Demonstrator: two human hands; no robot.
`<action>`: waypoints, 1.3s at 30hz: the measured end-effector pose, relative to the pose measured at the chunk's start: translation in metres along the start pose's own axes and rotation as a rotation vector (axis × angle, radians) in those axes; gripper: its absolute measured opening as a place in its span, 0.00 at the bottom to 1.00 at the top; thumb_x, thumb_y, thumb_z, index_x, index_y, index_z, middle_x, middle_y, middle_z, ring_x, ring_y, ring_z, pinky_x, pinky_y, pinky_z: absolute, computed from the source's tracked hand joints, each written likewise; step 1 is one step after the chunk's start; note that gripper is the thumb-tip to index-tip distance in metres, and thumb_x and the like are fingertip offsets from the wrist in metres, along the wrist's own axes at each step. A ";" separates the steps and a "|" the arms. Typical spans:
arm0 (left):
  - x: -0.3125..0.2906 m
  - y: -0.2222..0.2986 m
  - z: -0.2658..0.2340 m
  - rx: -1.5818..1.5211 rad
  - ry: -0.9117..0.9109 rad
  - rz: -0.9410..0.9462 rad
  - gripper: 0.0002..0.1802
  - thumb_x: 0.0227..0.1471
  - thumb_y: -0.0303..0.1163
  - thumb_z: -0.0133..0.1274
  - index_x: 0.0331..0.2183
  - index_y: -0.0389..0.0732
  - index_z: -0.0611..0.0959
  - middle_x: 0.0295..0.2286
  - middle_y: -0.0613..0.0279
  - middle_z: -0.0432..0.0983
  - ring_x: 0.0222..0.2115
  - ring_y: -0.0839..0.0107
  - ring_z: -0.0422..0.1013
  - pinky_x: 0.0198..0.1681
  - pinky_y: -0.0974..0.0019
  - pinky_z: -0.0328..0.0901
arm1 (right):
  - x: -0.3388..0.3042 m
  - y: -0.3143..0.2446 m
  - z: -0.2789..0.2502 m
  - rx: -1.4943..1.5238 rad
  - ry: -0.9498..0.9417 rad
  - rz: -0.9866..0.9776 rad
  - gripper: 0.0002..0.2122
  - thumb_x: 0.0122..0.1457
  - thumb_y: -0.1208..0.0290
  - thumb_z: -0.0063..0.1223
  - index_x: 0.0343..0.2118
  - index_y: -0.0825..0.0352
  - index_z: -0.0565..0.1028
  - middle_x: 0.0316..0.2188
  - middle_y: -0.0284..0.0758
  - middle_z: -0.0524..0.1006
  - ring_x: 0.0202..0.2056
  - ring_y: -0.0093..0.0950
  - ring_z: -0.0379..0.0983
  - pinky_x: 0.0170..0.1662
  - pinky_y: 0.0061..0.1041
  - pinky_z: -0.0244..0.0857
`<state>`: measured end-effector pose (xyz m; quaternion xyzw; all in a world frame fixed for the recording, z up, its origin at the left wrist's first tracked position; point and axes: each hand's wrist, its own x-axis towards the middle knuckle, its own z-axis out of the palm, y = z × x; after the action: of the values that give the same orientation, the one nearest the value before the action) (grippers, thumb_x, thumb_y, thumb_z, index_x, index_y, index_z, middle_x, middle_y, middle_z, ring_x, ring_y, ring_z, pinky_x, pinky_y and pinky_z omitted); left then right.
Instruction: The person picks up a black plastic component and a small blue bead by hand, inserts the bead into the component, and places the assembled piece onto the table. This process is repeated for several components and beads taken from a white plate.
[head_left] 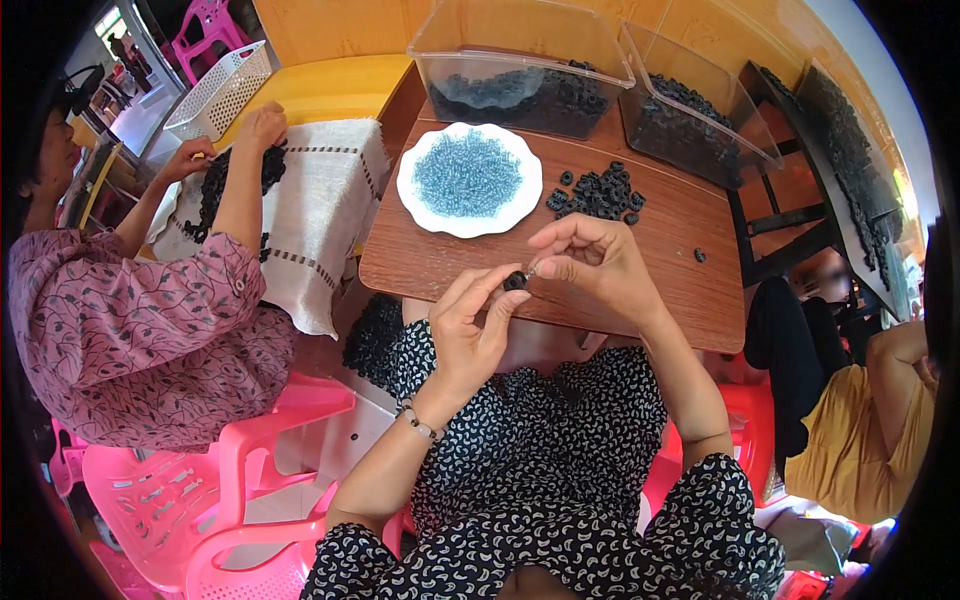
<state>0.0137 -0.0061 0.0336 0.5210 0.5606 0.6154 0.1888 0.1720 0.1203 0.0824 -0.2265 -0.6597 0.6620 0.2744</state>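
Hands meet over the table's [690, 290] near edge: my left hand [470, 325] pinches a black ring [515, 281] steady, my right hand [590, 265] pinches something tiny against it. Spare rings [598, 193] and a plate [425, 205] of blue beads [467, 172] sit within reach behind.

white plate of blue beads [470, 181] sitting at 12 o'clock | clear tubs [520, 62] standing behind | pink chair [200, 490] waiting at 8 o'clock

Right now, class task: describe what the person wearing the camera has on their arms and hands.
Both forearms are bare. The left hand has a beaded bracelet at the wrist; the right hand wears nothing visible. Short sleeves of a black garment with small white curved shapes cover the upper arms.
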 end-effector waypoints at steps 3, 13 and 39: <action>-0.002 0.002 0.003 0.022 -0.017 0.065 0.15 0.55 0.24 0.63 0.45 0.35 0.86 0.34 0.57 0.81 0.30 0.71 0.77 0.34 0.69 0.71 | -0.008 -0.001 0.004 -0.118 0.035 -0.018 0.13 0.57 0.74 0.69 0.44 0.70 0.80 0.36 0.32 0.83 0.38 0.18 0.78 0.43 0.17 0.70; -0.007 -0.004 0.010 0.054 -0.041 0.120 0.14 0.54 0.23 0.62 0.45 0.35 0.86 0.34 0.55 0.82 0.32 0.63 0.79 0.35 0.67 0.72 | -0.019 -0.008 0.005 -0.669 0.029 -0.293 0.09 0.52 0.75 0.71 0.36 0.67 0.83 0.29 0.29 0.82 0.35 0.20 0.74 0.42 0.20 0.67; -0.003 -0.011 0.009 -0.047 -0.084 -0.090 0.16 0.57 0.27 0.63 0.47 0.33 0.85 0.32 0.63 0.78 0.29 0.78 0.72 0.35 0.74 0.67 | 0.087 0.028 -0.148 -1.126 0.222 0.044 0.07 0.61 0.74 0.57 0.38 0.71 0.83 0.35 0.48 0.83 0.43 0.44 0.80 0.47 0.40 0.72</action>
<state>0.0186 -0.0001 0.0208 0.5160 0.5605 0.5968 0.2519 0.2036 0.2895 0.0561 -0.4195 -0.8729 0.1864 0.1650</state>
